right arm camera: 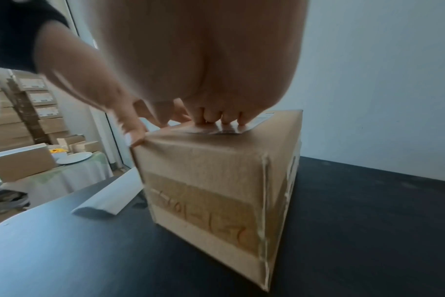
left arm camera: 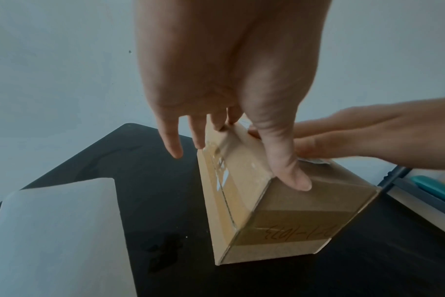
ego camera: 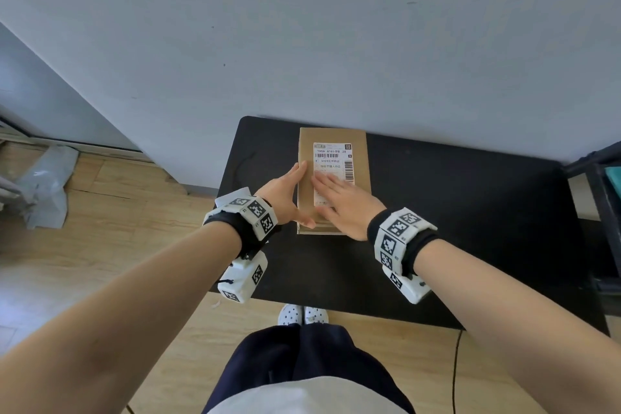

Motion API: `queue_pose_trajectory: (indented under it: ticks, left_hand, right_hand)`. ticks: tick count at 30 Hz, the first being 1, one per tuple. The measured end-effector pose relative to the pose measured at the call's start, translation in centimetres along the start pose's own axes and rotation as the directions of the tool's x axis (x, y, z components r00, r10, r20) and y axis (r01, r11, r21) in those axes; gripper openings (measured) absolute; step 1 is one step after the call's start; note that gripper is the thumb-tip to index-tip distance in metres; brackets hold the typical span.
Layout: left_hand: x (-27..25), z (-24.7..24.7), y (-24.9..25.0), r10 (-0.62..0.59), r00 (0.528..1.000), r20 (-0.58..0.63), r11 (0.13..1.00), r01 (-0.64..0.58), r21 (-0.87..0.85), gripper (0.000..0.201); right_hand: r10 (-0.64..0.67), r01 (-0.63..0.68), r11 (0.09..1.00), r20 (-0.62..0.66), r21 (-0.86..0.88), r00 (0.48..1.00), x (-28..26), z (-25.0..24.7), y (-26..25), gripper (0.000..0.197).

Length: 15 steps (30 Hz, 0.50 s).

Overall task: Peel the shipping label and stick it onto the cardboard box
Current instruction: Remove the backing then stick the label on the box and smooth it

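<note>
1. Cardboard box (ego camera: 332, 178) standing on the black table (ego camera: 453, 228), near the table's far edge and toward its left side, close to the wall (ego camera: 302, 27).
2. Shipping label (ego camera: 332, 161) lying flat on the box's top face, barcode end toward the far edge.
3. Right hand (ego camera: 346, 202) laid palm-down on the near part of the label, fingers straight and spread, pressing, gripping nothing.
4. Left hand (ego camera: 285, 195) set against the box's left side, fingers extended along the top left edge, thumb (left arm camera: 290, 172) resting on the near top corner; relaxed, not curled round anything.
5. White backing sheet (left arm camera: 56, 241) lying on the table by its left edge, beside the box, slightly curled.
6. Handwriting and clear tape showing on the box's near end face (right arm camera: 203, 205).
</note>
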<state>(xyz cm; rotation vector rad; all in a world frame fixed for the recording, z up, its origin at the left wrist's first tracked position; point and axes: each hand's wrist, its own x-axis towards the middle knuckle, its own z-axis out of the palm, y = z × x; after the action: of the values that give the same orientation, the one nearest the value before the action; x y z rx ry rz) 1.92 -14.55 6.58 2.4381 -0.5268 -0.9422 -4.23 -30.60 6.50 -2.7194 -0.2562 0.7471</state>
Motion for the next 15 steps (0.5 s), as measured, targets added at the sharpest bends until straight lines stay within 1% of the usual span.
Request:
queue_pose_trajectory:
  ticks: [5,9,12,15]
  left_hand:
    - [0.0,-0.1,0.2,-0.02,1.0,0.011,1.0,0.02,0.021,0.125]
    - [-0.1,-0.2,0.4,-0.033,0.999,0.024,0.999,0.032,0.029,0.124]
    - [-0.1,-0.1,0.6,-0.038,0.999,0.025,0.998,0.037,0.045,0.124]
    - [-0.1,-0.2,0.6,-0.045,0.998,0.038,0.998,0.043,0.045,0.125]
  right_hand:
    - [-0.041,0.042,0.999,0.03,-0.007,0.999,-2.6,1.4,-0.8,0.06]
    - [-0.047,0.047,0.999,0.01,-0.008,0.999,-3.7,1.7,-1.0,0.061]
    - [-0.016,0.016,1.0,0.005,0.008,1.0,-4.7,1.5,-0.2,0.061]
    - [0.046,-0.045,0.999,-0.015,0.015,0.999,-6.1,1.4,1.5,0.061]
